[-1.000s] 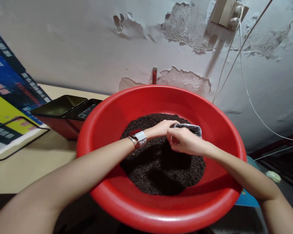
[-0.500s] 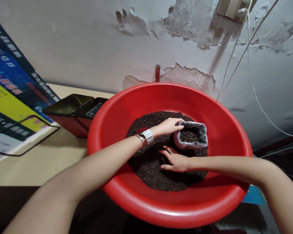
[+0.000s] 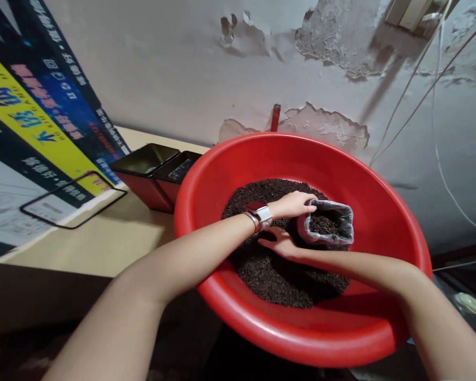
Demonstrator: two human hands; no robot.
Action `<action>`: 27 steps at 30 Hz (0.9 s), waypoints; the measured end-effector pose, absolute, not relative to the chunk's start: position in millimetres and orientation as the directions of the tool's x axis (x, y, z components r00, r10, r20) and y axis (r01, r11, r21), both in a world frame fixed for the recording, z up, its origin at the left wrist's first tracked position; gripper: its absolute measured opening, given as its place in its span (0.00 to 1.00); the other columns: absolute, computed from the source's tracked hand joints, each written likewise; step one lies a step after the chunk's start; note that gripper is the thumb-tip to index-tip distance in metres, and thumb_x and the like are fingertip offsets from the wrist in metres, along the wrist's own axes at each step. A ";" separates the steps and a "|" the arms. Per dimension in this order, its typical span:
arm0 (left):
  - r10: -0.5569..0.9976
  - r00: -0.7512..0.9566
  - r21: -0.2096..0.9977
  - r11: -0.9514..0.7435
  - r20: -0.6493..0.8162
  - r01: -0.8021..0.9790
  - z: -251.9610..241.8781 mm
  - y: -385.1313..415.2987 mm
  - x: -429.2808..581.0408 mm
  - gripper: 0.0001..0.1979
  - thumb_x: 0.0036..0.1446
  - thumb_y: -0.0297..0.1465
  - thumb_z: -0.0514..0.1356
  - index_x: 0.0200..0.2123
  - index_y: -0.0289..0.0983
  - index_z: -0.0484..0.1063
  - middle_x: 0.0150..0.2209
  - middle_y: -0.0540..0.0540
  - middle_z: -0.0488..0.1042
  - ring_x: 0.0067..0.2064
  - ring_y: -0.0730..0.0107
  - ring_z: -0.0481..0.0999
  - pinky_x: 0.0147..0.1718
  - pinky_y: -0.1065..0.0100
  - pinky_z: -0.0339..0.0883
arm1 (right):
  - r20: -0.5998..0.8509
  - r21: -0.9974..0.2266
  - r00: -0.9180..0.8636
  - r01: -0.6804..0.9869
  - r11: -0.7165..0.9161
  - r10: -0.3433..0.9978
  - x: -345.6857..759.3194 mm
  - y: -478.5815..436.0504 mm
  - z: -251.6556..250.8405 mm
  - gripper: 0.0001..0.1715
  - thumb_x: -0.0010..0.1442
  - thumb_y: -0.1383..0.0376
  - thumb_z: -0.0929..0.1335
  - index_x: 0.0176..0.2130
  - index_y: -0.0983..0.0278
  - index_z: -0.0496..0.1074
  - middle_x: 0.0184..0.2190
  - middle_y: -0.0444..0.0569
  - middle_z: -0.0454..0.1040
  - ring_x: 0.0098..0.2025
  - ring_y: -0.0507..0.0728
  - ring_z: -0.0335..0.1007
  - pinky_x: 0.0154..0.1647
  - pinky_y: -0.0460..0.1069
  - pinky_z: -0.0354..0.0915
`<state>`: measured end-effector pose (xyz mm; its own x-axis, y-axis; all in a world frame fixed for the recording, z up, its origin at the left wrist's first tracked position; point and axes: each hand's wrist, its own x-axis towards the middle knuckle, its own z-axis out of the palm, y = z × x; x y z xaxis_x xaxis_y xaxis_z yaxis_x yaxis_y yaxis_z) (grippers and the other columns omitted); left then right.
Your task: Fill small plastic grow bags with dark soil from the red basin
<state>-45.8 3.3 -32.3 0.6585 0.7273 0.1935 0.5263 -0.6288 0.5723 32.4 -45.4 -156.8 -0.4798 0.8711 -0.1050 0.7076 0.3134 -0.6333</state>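
Observation:
A big red plastic basin (image 3: 313, 344) holds a heap of dark, dry loose bits (image 3: 277, 283) that look like tea leaves. Toward the basin's right side stands a squared, open-topped clear plastic bag (image 3: 347, 225), part filled with the same dark bits. My left hand (image 3: 295, 203), with a watch and a bracelet at the wrist, pinches the bag's left rim between thumb and fingers. Just below that wrist, my right hand (image 3: 280, 243) rests on the heap left of the bag, thumb and fingers apart. Some of its fingertips are hidden behind the left wrist.
Left of the basin, two dark-lined, red-sided bins (image 3: 153, 169) stand on a pale table (image 3: 150, 238). A printed board (image 3: 35, 132) and a black wire frame (image 3: 73, 201) are farther left. Behind is a peeling wall (image 3: 174, 69) with hanging cables (image 3: 436, 106).
The view has turned left, so everything sits farther right. My right hand has slid left and away from me across the heap, toward the left wrist. My left hand stays on the bag's rim.

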 end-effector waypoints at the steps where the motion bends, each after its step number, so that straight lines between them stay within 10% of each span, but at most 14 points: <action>1: 0.729 0.657 0.573 -0.627 0.192 0.527 -32.2 3.3 -45.6 0.18 0.61 0.34 0.54 0.53 0.38 0.71 0.50 0.44 0.77 0.48 0.62 0.75 0.46 0.69 0.64 | -0.136 -0.691 -0.461 0.678 0.249 0.877 36.1 -50.5 -151.1 0.28 0.58 0.52 0.69 0.54 0.61 0.68 0.56 0.52 0.69 0.58 0.61 0.65 0.61 0.57 0.59; 6: 0.728 0.661 0.576 -0.623 0.181 0.529 -32.1 4.4 -45.5 0.18 0.60 0.34 0.55 0.53 0.38 0.72 0.50 0.44 0.77 0.47 0.62 0.76 0.45 0.69 0.64 | -0.261 -0.704 -0.559 0.668 0.241 0.787 53.4 -72.8 -125.4 0.38 0.49 0.52 0.75 0.56 0.61 0.68 0.56 0.51 0.70 0.58 0.60 0.65 0.60 0.54 0.59; 13: 0.721 0.670 0.591 -0.621 0.174 0.515 -32.7 5.6 -47.1 0.18 0.60 0.34 0.55 0.52 0.37 0.72 0.47 0.45 0.78 0.45 0.64 0.76 0.44 0.71 0.64 | -0.390 -0.388 -0.687 0.727 0.567 0.614 69.0 -102.0 -81.8 0.28 0.51 0.64 0.74 0.52 0.65 0.71 0.48 0.56 0.74 0.48 0.64 0.72 0.47 0.54 0.65; 21: 0.718 0.676 0.589 -0.622 0.167 0.515 -31.6 5.7 -46.6 0.18 0.57 0.31 0.55 0.51 0.36 0.73 0.49 0.44 0.77 0.48 0.61 0.75 0.46 0.68 0.64 | -0.038 -0.407 -0.725 0.640 0.652 0.688 98.7 -69.5 15.9 0.18 0.54 0.69 0.70 0.46 0.63 0.73 0.43 0.48 0.76 0.45 0.57 0.71 0.49 0.50 0.62; 27: 0.730 0.670 0.562 -0.614 0.135 0.554 -32.8 8.2 -46.0 0.15 0.59 0.33 0.54 0.47 0.37 0.73 0.44 0.45 0.78 0.43 0.62 0.76 0.41 0.69 0.66 | 0.027 -0.357 -0.570 0.762 0.540 0.821 141.4 -38.7 41.8 0.20 0.60 0.51 0.66 0.45 0.63 0.73 0.37 0.48 0.77 0.37 0.55 0.72 0.39 0.48 0.63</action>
<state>-46.0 8.2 -32.8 0.6703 0.7296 0.1353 0.5543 -0.6135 0.5625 141.4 -38.7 41.8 -0.5698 0.8213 0.0272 0.7620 0.5404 -0.3568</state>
